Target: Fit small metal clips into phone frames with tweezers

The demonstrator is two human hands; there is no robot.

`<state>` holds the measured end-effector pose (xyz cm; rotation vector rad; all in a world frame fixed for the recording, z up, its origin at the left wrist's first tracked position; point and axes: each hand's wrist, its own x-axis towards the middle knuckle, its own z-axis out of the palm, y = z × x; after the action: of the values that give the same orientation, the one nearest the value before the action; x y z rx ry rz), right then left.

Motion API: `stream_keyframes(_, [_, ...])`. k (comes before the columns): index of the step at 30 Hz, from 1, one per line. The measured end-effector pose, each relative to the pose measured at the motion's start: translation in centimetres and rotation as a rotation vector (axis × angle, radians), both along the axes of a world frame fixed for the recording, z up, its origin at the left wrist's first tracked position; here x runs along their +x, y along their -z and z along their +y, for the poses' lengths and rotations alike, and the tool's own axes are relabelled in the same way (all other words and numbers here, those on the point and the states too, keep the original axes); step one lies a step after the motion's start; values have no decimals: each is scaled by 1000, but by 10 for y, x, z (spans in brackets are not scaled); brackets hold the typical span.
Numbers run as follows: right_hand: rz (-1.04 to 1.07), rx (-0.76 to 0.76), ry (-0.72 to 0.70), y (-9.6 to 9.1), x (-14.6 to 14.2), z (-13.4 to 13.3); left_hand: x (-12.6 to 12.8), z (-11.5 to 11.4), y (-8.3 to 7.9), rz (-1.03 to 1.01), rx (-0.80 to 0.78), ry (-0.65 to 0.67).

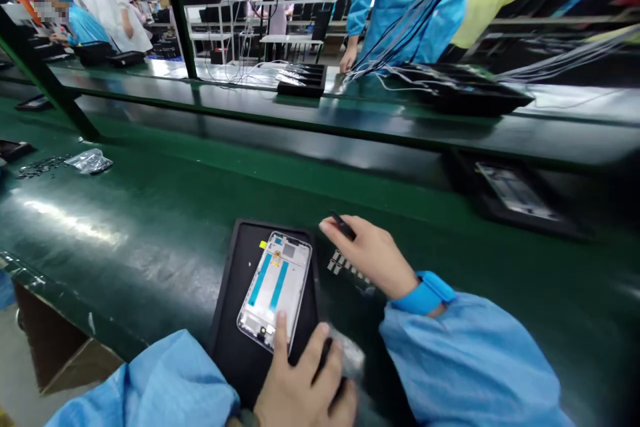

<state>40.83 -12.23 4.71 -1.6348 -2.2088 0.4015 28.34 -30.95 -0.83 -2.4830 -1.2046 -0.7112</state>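
Head view: we see our left hand point(300, 390) low in the picture, its thumb pressed flat on the near edge of the frame point(275, 283). Its fingers are curled over the right near edge of the tray point(240, 260), so it grips the tray and pins the frame. The frame is a rounded rectangle of pale, shiny metal with two glossy blue bands running lengthwise and a small yellow tab at its far corner. It lies tilted in the tray, which is matt black with rounded corners and a raised rim.

Our right hand point(373, 255) hangs just right of the tray's far corner. Its fingertips pinch a part point(343, 225), which is small, dark and slim; we cannot make out more of it. Under that hand a strip point(345, 265) of small pale squares lies on the belt point(165, 227), just beside the tray. A smooth blue wristband point(425, 293) circles the right wrist above a crinkled blue sleeve.

The belt is dark green and glossy with streaks of glare. Far left on it we see a crumpled clear bag point(90, 161) beside scattered small dark bits point(40, 165). Across the line a co-worker point(400, 7) in a blue coat stands behind a bundle of thin cables point(415, 20).
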Motion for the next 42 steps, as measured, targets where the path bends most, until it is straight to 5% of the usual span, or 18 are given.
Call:
stream_keyframes(3, [-57, 19, 173, 2, 41, 24, -27, 4, -13, 149, -229, 77])
stream_keyframes(7, [-55, 7, 403, 7, 98, 42, -70, 28, -30, 252, -420, -114])
stream_keyframes(10, [70, 6, 445, 8, 118, 39, -97, 57, -30, 283, -447, -242])
stream_keyframes(17, [487, -45, 262, 7, 94, 10, -140, 141, -22, 320, -481, -352])
stream_keyframes(23, [407, 16, 2, 14, 57, -47, -162, 227, -28, 279, -390, -420])
stream_keyframes(28, [482, -31, 18, 27, 55, -72, -156, 273, -24, 161, -322, -638])
stream_keyframes(32, [706, -154, 87, 30, 59, -70, -153, 288, -14, 62, -349, -719])
stream_keyframes(37, [1045, -370, 232, 27, 53, -66, -150, 280, -8, -7, -405, -641])
stream_keyframes(39, [1143, -396, 281, 27, 50, -65, -136, 264, -9, 5, -435, -516])
stream_keyframes(42, [1177, -377, 356, 29, 46, -65, -100, 230, -12, 76, -502, -155])
